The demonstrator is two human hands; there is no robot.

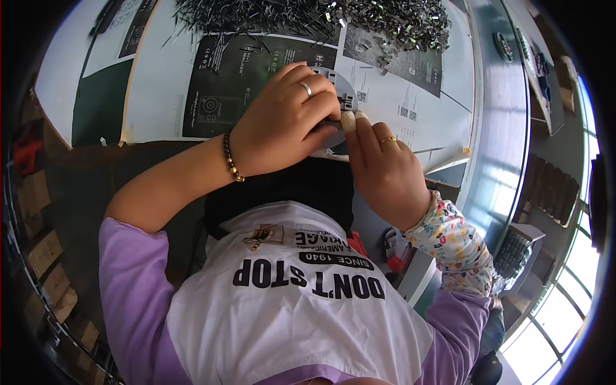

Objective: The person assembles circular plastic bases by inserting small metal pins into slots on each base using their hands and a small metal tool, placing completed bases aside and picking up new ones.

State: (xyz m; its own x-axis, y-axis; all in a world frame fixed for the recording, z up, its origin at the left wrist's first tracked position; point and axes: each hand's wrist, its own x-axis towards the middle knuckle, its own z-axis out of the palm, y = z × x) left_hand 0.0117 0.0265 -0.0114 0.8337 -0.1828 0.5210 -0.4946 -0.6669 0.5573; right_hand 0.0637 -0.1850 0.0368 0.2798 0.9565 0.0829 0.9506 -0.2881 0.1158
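My left hand [296, 110], with a ring and a beaded bracelet, is curled over the near left side of a round grey disc-shaped fixture [347, 88]. Its fingers are closed, and whatever they grip is hidden beneath them. Small grey blocks with slots [346, 101] stand on the disc beside the fingertips. My right hand [387, 168] meets the disc's near edge, its fingertips pressed together and touching the left fingers. Pale coverings wrap two of those fingertips. What the right fingers pinch is too small to make out.
Behind the hands lie a heap of thin dark pin-like strips [256, 16] and a pile of small shiny dark pieces [404, 25]. Printed sheets [218, 96] cover the table. A pale ledge [497, 128] runs along the right, and a box of dark parts [516, 256] stands lower right.
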